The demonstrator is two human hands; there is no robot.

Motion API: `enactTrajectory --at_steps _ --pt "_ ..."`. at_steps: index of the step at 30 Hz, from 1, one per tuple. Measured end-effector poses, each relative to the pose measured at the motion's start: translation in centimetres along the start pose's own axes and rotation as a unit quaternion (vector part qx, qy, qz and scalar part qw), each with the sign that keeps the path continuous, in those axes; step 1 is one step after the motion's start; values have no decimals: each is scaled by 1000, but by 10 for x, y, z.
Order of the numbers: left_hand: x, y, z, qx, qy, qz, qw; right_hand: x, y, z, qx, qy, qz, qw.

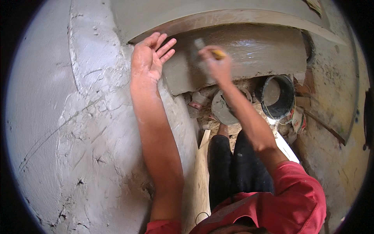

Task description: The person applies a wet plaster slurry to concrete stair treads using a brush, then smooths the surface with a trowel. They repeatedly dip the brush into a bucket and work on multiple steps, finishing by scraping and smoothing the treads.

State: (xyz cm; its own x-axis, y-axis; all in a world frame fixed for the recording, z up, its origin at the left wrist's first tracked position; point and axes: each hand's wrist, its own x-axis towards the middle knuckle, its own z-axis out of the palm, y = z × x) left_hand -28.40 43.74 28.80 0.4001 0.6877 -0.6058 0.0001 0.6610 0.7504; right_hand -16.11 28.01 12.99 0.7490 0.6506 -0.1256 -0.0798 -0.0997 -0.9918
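My right hand (216,64) is closed around a brush with a yellow handle (219,54). The brush's greyish head is blurred by motion over a wet, streaked band of grey cement plaster (249,48). My left hand (150,58) is raised at the left end of that band, with palm turned up and fingers stretched apart. It holds nothing. Its fingertips are near the left end of a long curved-looking edge (233,16) that runs along the far side of the wet band; whether they touch it I cannot tell.
On the left stands a rough, partly plastered grey wall (97,136). Below the wet band are a black bucket (277,97) with grey contents and a round container smeared with cement (225,109), among rubble. Pale boards (202,167) lie beside my legs. A stained wall (331,78) bounds the right.
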Motion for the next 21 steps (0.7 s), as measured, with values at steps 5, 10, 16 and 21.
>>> enactTrajectory --at_steps 5,10,16,21 --pt "6 -13 14 33 -6 -29 999 5 37 77 -133 -94 -12 987" --pt "1 -8 6 27 10 -7 1000 35 14 18 -68 6 1 998" --pt "3 -3 5 33 26 3 999 -41 4 -10 -83 -313 98 941" --pt "6 -6 -4 48 28 5 998 -21 43 25 -71 -262 83 959"
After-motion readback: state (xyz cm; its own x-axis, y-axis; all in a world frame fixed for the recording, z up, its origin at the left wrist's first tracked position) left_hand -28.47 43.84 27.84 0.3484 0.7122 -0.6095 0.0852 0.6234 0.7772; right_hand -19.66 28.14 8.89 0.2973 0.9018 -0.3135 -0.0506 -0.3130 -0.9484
